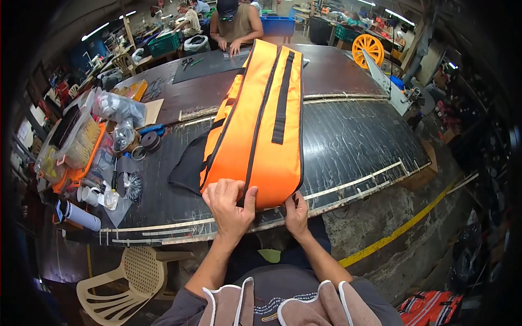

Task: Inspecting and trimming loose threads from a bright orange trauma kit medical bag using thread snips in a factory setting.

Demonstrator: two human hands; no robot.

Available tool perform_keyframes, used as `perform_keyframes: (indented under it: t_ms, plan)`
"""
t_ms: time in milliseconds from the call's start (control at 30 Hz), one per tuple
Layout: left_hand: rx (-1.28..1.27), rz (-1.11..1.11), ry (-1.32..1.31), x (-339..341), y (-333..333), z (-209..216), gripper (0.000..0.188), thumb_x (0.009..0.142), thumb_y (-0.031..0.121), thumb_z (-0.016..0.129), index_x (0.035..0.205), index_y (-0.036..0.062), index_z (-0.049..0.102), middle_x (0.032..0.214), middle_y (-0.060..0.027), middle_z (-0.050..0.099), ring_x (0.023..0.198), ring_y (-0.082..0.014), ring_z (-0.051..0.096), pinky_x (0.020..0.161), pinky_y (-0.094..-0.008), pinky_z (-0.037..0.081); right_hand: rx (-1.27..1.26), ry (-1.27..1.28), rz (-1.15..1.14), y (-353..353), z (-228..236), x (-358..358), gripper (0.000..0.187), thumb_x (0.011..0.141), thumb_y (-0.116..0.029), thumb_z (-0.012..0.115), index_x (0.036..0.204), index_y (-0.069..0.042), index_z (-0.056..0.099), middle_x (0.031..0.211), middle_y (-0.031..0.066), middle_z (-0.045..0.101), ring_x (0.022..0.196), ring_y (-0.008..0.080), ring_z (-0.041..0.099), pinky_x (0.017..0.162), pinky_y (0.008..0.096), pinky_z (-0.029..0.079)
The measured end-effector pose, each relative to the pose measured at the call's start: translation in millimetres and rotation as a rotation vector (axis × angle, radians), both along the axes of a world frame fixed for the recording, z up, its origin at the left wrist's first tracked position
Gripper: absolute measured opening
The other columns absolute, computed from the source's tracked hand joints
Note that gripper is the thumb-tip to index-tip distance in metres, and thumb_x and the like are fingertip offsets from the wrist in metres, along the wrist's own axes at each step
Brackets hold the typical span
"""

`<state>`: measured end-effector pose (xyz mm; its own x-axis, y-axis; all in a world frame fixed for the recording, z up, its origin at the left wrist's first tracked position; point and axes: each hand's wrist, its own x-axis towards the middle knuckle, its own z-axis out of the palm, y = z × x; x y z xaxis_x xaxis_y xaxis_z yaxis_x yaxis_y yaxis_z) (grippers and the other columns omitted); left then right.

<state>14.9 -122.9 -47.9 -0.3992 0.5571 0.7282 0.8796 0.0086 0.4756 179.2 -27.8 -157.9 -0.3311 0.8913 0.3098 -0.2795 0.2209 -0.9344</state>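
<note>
A long, boxy orange bag (274, 171) with black piping and a black webbing strip stands on the dark worktable (348, 141), its near end at the table's front edge. My left hand (229, 205) grips the near left end of the bag, fingers curled over the orange fabric and thumb raised at its right. At the bag's near right corner, my right hand (296, 213) pinches the lower edge. Black fabric (187, 165) spreads out from under the bag's left side. The bag's underside is hidden.
Plastic boxes (81, 144), tape rolls (150, 141) and a white tumbler (81, 215) crowd the table's left side. A beige plastic chair (142, 270) stands at front left. Across the table a person (236, 27) works over a dark sheet (204, 66). An orange wheel (368, 50) is at far right.
</note>
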Motion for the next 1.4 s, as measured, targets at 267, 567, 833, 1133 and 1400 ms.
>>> perform_keyframes:
  t_ms: [267, 567, 833, 1133, 1400]
  plan:
    - [0.044, -0.016, 0.019, -13, -6, -5, 0.030, 0.095, 0.038, 0.081, 0.097, 0.0096, 0.071, 0.091, -0.0041, 0.062, 0.094, -0.0279, 0.056, 0.094, -0.0448, 0.037, -0.014, -0.047, 0.020, -7, 8, -3, 0.026, 0.116, -0.022, 0.057, 0.098, -0.003, 0.059, 0.087, 0.0002, 0.061, 0.083, 0.0085, 0.055, 0.077, 0.0270, 0.049]
    - [0.017, 0.036, 0.018, -15, -12, -6, 0.042, 0.091, 0.046, 0.085, 0.103, 0.0083, 0.069, 0.095, -0.0058, 0.062, 0.098, -0.0290, 0.056, 0.095, -0.0469, 0.038, 0.026, -0.058, 0.073, -12, 14, -8, 0.024, 0.116, -0.021, 0.058, 0.100, -0.002, 0.060, 0.090, 0.0006, 0.061, 0.085, 0.0085, 0.055, 0.077, 0.0276, 0.049]
    - [0.071, 0.139, 0.109, -67, -25, -8, 0.100, 0.058, 0.060, 0.102, 0.122, 0.0021, 0.052, 0.122, -0.0179, 0.052, 0.114, -0.0386, 0.052, 0.098, -0.0515, 0.044, -0.210, 0.047, 0.625, -50, 10, -59, 0.041, 0.115, -0.012, 0.053, 0.155, 0.000, 0.048, 0.103, 0.0025, 0.057, 0.095, 0.0118, 0.066, 0.089, 0.0289, 0.058]
    - [-0.026, 0.196, -0.027, -79, -39, -42, 0.142, 0.063, 0.045, 0.105, 0.169, -0.0006, 0.024, 0.164, -0.0316, 0.034, 0.153, -0.0489, 0.038, 0.126, -0.0558, 0.035, -0.030, -0.238, 0.840, -68, -5, -59, 0.026, 0.110, -0.011, 0.066, 0.134, -0.004, 0.071, 0.081, -0.0079, 0.053, 0.074, 0.0023, 0.046, 0.069, 0.0230, 0.042]
    - [0.164, 0.009, -0.207, -95, -20, -50, 0.106, 0.069, 0.004, 0.089, 0.163, -0.0007, 0.040, 0.145, -0.0221, 0.063, 0.138, -0.0385, 0.060, 0.117, -0.0445, 0.048, -0.054, -0.229, 0.411, -30, -6, -4, 0.023, 0.106, -0.007, 0.069, 0.128, -0.004, 0.074, 0.079, -0.0101, 0.051, 0.072, 0.0009, 0.044, 0.064, 0.0212, 0.038]
